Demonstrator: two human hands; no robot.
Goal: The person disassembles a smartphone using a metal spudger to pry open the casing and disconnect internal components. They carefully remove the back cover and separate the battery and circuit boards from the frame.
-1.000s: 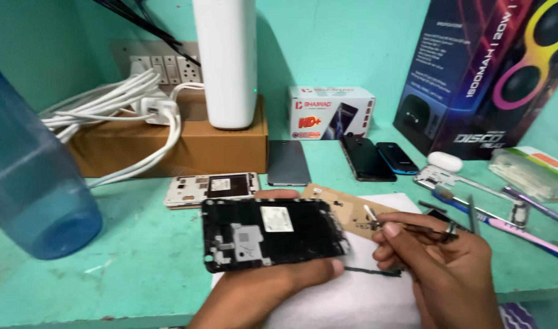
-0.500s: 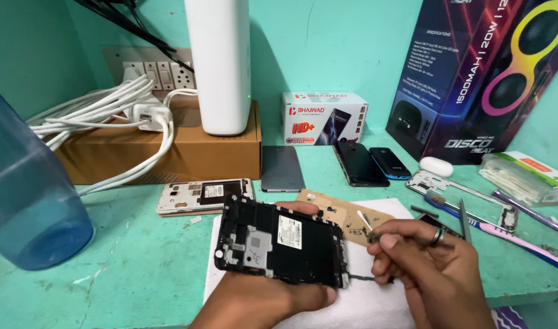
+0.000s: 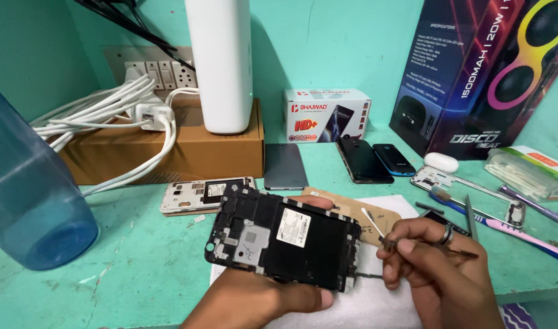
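At the lower centre of the frame, two bare hands work on an opened phone over a white cloth.

The left hand [image 3: 263, 298] has its grip closed around the black rectangular phone frame with its exposed silver plate and white label [image 3: 284, 237], holding it tilted just above the white cloth [image 3: 376, 304] on the green tabletop [image 3: 138, 256]. The right hand [image 3: 434, 262], fingers pinched shut on a thin dark tool [image 3: 376, 275], sets the tip at the frame's lower right corner. This looks like prying or freeing a part there. A stripped silver phone body [image 3: 202, 194] lies at centre left, beside a blue translucent water bottle [image 3: 29, 201].
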